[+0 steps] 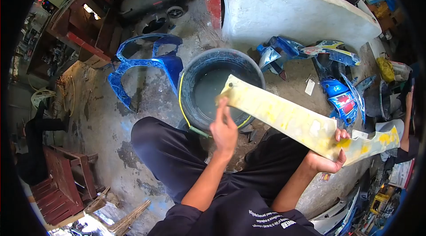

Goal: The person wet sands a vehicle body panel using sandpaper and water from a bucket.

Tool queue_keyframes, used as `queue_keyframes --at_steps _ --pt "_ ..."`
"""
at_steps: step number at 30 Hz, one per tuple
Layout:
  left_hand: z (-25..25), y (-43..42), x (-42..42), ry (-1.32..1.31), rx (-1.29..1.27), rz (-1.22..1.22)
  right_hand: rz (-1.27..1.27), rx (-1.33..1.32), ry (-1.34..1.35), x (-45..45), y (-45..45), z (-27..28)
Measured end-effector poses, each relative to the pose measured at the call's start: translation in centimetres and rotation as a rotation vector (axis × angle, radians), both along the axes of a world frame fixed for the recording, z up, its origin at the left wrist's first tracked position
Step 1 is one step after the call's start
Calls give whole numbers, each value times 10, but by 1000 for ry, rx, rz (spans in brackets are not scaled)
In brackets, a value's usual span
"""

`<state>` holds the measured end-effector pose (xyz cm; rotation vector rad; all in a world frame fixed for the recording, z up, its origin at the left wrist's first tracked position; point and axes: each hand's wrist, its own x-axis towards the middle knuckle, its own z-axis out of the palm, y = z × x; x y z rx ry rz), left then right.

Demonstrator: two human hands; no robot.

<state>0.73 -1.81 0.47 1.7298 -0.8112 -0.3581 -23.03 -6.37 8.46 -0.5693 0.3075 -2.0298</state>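
Note:
A long cream-coloured panel [284,114] with yellow patches slants across in front of me, its far end over a dark bucket [184,87] of cloudy water. My right hand [326,160] grips the panel's near part, fingers over the top edge and thumb below. At the far end, by a small round hole, my left hand [224,129] has its fingers pressed together against the edge. A blurred brownish bit shows at those fingertips; I cannot make out what it is. The bucket has a yellow-green handle and stands just beyond my knees.
A blue plastic frame [166,65] lies on the concrete floor left of the bucket. Several blue fairing parts [339,96] lie to the right. Behind stands a curved white wall [284,9]. A red wooden bench [57,182] is at lower left; another person's arm [407,120] shows far right.

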Motion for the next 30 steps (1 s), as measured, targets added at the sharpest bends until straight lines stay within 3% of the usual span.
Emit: queue_keyframes --at_steps 2,4,7,8,15,17,18,20,22,24,25,30 --pt "6 9 -19 -63 -119 -205 -16 8 -10 2 -1 0" --pt "4 6 -24 -177 -232 -256 -39 6 -13 4 -2 3" --pt "-5 -6 -7 25 -89 39 -48 57 -14 9 2 6" --pt "-6 -6 -10 26 -90 37 -57 76 -24 11 2 7" --pt "12 -3 -38 -156 -275 -382 -137 225 -26 10 -8 9" --pt "7 -9 -28 -41 -323 -51 -127 244 -39 7 -7 12" --pt "7 -7 -26 -41 -323 -52 -127 272 -51 9 -7 16" --pt "6 2 -21 285 -124 91 -118 304 -72 12 -7 16" --pt "12 5 -15 254 -104 158 -146 303 -102 12 -11 16" --pt "18 6 -5 261 -331 241 -210 326 -63 18 -13 18" --pt "23 1 4 104 -314 189 -263 359 -15 20 -11 19" --pt "24 -34 15 -124 -345 10 -214 343 -20 29 -7 24"
